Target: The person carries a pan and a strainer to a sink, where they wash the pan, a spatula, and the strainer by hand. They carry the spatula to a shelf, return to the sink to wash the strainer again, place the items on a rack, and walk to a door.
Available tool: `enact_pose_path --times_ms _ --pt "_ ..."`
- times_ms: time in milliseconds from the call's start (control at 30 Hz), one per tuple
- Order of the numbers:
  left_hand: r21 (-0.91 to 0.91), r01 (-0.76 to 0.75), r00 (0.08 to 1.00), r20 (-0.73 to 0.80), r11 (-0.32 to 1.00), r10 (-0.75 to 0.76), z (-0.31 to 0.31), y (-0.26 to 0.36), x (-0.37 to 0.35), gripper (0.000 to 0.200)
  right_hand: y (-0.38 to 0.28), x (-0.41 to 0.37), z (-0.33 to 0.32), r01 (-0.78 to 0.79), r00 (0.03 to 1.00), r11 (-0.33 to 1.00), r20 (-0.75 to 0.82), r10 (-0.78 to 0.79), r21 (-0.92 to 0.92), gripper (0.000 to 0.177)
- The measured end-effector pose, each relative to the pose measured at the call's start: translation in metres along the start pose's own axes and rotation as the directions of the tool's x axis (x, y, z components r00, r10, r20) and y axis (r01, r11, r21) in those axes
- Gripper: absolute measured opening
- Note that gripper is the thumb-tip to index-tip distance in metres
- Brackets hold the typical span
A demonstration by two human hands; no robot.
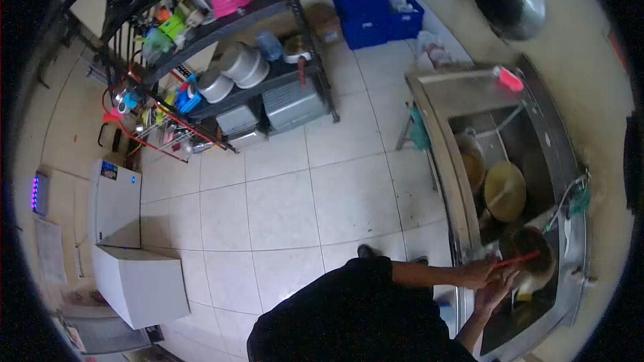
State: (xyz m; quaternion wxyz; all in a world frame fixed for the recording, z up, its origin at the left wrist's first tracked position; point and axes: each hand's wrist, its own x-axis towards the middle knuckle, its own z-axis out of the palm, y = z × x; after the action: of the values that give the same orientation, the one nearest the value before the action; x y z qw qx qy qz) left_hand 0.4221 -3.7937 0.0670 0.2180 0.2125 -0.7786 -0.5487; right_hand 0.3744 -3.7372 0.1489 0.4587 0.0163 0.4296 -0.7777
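Observation:
Both my hands are together over the near end of the metal sink (439, 161). My left hand (477, 273) is closed around a thin red stick-like thing (520, 259), which reaches across a round metal pot (537, 271). Just below it, my right hand (493, 293) is closed at the pot's near edge, its fingertips by the red thing. Under the pot, a small yellow item (524, 293) shows in the basin. Farther along the basin stand a round pan with yellowish contents (505, 191) and another pot (471, 167) beside it.
A pink item (510, 79) sits on the sink's far ledge. A wok (530, 7) hangs on the wall. Blue crates (362, 20) are stacked at the back. A black rack (235, 17) carries pots and bowls. White cabinets (151, 288) stand left across the tiled floor.

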Motion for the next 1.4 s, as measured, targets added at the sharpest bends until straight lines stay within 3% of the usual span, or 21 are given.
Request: enact_pose_path --times_ms 200,267,333,467,533,600,633,667,700,767,800,833,867,900,933,967,1000,1067,1133,1167,1400 --pt "0.129 -0.216 0.976 0.069 0.968 0.209 -0.102 -0.004 -0.004 0.061 0.047 0.045 0.035 0.211 0.977 0.962 0.058 -0.204 -0.173 0.045" --pt "-0.012 -0.117 0.992 0.049 0.993 0.118 -0.141 0.0 -0.011 0.056 0.065 0.033 0.083 0.212 0.977 0.962 0.061 -0.204 -0.17 0.044" --pt "-0.23 0.076 0.99 0.136 0.97 -0.045 -0.192 -0.005 -0.012 0.05 0.079 0.062 0.096 0.341 0.938 0.717 0.276 -0.212 -0.608 0.044" --pt "-0.293 -0.11 0.934 -0.358 0.95 -0.002 -0.286 -0.033 -0.025 0.039 0.144 0.077 0.215 0.511 0.849 0.195 0.456 -0.265 -0.837 0.03" --pt "-0.181 0.059 0.881 -0.454 0.982 -0.137 -0.335 -0.096 -0.033 0.038 0.185 0.141 0.235 0.439 0.88 0.393 0.475 -0.006 -0.808 0.025" --pt "-0.058 0.132 0.768 -0.626 0.99 -0.139 -0.368 -0.232 -0.039 0.041 0.23 0.178 0.283 0.207 0.801 0.813 0.571 0.178 -0.544 0.022" --pt "0.508 0.309 0.73 -0.668 0.804 0.142 -0.413 -0.257 -0.084 0.04 0.251 0.184 0.309 0.178 0.83 0.764 0.511 0.222 -0.621 0.022" --pt "0.203 0.5 0.697 -0.67 0.842 -0.253 -0.462 -0.259 -0.125 0.041 0.272 0.189 0.335 0.143 0.854 0.709 0.448 0.264 -0.691 0.024" --pt "0.519 0.565 0.623 -0.778 0.641 0.081 -0.486 -0.287 -0.173 0.037 0.299 0.233 0.333 0.08 0.854 0.555 0.344 0.39 -0.828 0.032" --pt "-0.251 0.466 0.454 -0.755 0.848 -0.473 -0.548 -0.289 -0.277 0.038 0.336 0.264 0.359 0.372 0.729 0.202 0.42 0.541 -0.906 0.033" --pt "0.312 0.681 0.452 -0.891 0.663 -0.044 -0.55 -0.333 -0.341 0.039 0.355 0.27 0.37 0.41 0.7 0.105 0.386 0.6 -0.906 0.03" --pt "-0.193 0.778 0.148 -0.869 0.599 -0.472 -0.566 -0.292 -0.38 0.039 0.378 0.271 0.38 0.322 0.669 0.113 0.31 0.676 -0.94 0.029" --pt "-0.028 0.737 0.139 -0.971 0.675 -0.193 -0.554 -0.313 -0.439 0.036 0.4 0.268 0.397 0.181 0.599 0.157 0.236 0.765 -0.971 0.032" --pt "-0.335 0.698 -0.041 -0.901 0.633 -0.433 -0.552 -0.299 -0.482 0.035 0.421 0.264 0.411 0.011 0.497 0.203 0.182 0.849 -0.979 0.036" --pt "-0.316 0.664 -0.155 -0.945 0.678 -0.288 -0.53 -0.297 -0.521 0.028 0.448 0.276 0.417 -0.315 0.208 0.211 0.149 0.967 -0.925 0.036" --pt "-0.444 0.619 -0.329 -0.895 0.647 -0.3 -0.518 -0.27 -0.54 0.021 0.461 0.25 0.442 -0.311 0.228 0.228 0.16 0.96 -0.923 0.041" --pt "-0.119 0.919 -0.112 -0.993 0.377 -0.042 -0.483 -0.3 -0.589 0.022 0.483 0.241 0.454 -0.324 0.188 0.221 0.167 0.968 -0.92 0.043" --pt "-0.523 -0.021 -0.647 -0.642 0.852 -0.411 -0.428 -0.316 -0.616 0.009 0.519 0.22 0.474 -0.244 0.23 0.262 0.207 0.951 -0.934 0.043" --pt "-0.55 -0.128 -0.656 -0.577 0.825 -0.486 -0.374 -0.338 -0.637 0.008 0.559 0.192 0.517 -0.027 0.371 0.348 0.313 0.874 -0.937 0.041" --pt "-0.503 -0.502 -0.623 -0.353 0.703 -0.698 -0.364 -0.34 -0.636 0.009 0.583 0.181 0.54 0.022 0.396 0.404 0.379 0.836 -0.915 0.04" --pt "-0.866 -0.386 -0.46 -0.117 0.317 -0.88 -0.361 -0.378 -0.623 0.013 0.72 0.189 0.662 0.254 0.562 0.5 0.547 0.621 -0.828 0.024"
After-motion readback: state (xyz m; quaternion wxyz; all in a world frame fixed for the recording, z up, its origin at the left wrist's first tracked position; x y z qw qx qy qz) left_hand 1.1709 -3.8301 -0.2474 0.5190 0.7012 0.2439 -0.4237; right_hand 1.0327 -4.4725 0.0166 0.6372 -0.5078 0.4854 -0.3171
